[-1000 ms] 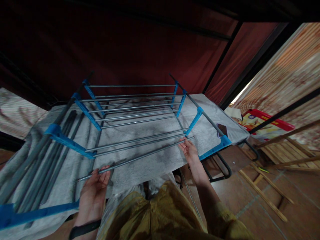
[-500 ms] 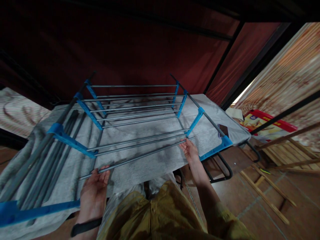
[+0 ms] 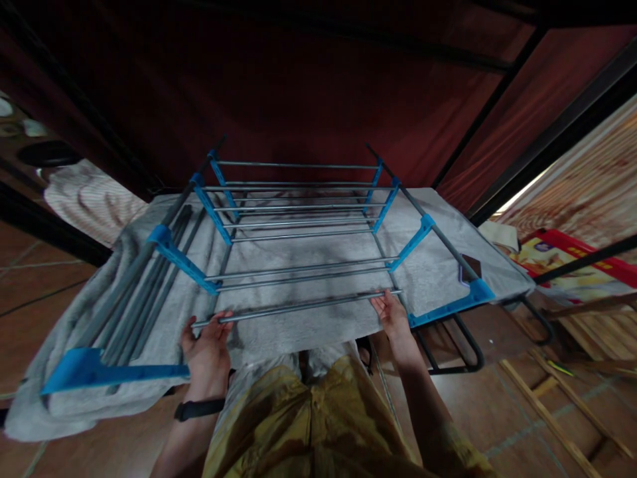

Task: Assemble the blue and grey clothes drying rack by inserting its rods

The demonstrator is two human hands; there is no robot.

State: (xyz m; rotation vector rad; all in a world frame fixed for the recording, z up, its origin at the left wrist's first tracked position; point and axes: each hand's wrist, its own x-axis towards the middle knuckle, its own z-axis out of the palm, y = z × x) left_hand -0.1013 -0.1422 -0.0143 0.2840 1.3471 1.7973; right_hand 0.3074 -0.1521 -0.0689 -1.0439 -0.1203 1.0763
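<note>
A thin grey metal rod (image 3: 298, 307) spans between my two hands, low over the grey cloth. My left hand (image 3: 209, 352), with a black band on its wrist, has its fingers around the rod near its left end. Close to the rod's other end, my right hand (image 3: 393, 317) pinches it. Beyond lies a partly assembled rack of grey tubes (image 3: 308, 265) and blue plastic brackets (image 3: 189, 265). The nearest brackets are a left blue end piece (image 3: 119, 377) and a right blue end piece (image 3: 448, 309); the rod touches neither.
The rack rests on a grey cloth (image 3: 279, 338) over a bed-like frame. Several loose grey tubes (image 3: 149, 305) lie at the left. A phone (image 3: 470, 267) lies at the right. A red and yellow box (image 3: 572, 259) and a wooden frame (image 3: 552, 411) are further right.
My view has shifted, so the rack appears further right. The rod is now nearly level, its left end raised relative to before. Both hands still hold it.
</note>
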